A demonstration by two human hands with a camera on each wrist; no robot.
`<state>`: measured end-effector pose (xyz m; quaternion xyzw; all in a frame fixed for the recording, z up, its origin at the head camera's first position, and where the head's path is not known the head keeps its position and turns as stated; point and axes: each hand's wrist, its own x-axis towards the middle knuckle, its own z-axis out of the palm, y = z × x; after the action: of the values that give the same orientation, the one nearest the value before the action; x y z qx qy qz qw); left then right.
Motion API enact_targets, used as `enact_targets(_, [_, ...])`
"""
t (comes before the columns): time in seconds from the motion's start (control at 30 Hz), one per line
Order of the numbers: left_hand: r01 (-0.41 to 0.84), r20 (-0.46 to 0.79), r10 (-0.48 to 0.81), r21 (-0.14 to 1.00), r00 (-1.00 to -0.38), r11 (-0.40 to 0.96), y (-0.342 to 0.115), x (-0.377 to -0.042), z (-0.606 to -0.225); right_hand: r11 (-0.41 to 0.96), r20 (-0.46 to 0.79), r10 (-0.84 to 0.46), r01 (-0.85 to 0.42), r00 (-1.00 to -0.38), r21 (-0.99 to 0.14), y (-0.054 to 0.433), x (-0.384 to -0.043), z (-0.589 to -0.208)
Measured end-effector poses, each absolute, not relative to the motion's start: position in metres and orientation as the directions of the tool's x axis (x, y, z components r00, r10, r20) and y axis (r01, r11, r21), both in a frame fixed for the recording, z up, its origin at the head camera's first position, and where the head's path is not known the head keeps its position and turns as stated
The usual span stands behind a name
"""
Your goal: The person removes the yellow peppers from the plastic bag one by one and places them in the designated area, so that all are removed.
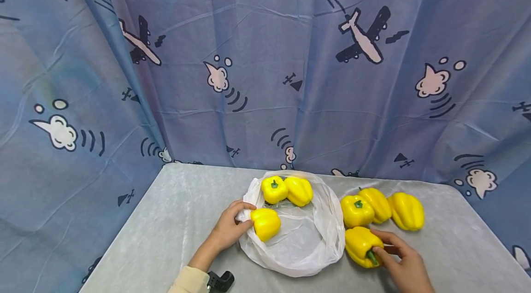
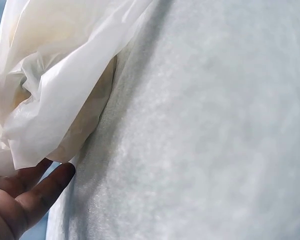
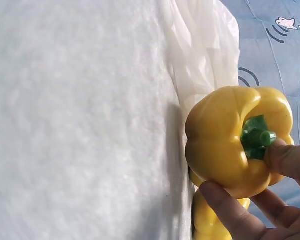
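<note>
Grey cloth (image 1: pixel 145 233) is overlain by a bag (image 1: pixel 332 233), pinched at its edge by the left hand (image 1: pixel 226 228); three bagged peppers (image 1: pixel 267 225) lie right of that grip. One pepper (image 1: pixel 359 245) is held by the right hand (image 1: pixel 405 260), three loose peppers (image 1: pixel 357 213) beyond it.

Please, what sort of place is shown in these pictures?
Probably a curtained-off tabletop setup, perhaps for recording: blue patterned curtains hang behind a cloth-covered table, which bears yellow peppers and a white plastic bag.
</note>
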<state>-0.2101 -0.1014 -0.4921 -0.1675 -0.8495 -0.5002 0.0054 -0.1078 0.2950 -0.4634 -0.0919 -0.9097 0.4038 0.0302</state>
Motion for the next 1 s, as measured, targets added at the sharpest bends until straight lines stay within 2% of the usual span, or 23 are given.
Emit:
enact_targets(0.33, [0.289, 0.179, 0.273, 0.851, -0.945, 0.44, -0.1015, -0.2105, -0.4932, 0.656, -0.047, 0.184, 0.158, -0.982, -0.738, 0.2911, -0.1117, -0.4675])
enact_targets(0.53, [0.29, 0.182, 0.27, 0.85, -0.945, 0.44, -0.1022, -0.2105, -0.4938, 0.672, -0.012, 0.143, 0.105, -0.99, -0.733, 0.2891, -0.1129, -0.4682])
enact_targets(0.8, [0.284, 0.175, 0.271, 0.851, -0.947, 0.441, -0.1026, -0.2117, -0.4954, 0.64, -0.133, 0.124, 0.182, -0.983, -0.747, 0.2903, -0.1152, -0.464])
enact_targets(1.0, [0.289, 0.18, 0.275, 0.853, -0.944, 0.434, -0.1019, -0.211, -0.4938, 0.645, -0.12, 0.106, 0.16, -0.987, -0.747, 0.2919, -0.1124, -0.4616])
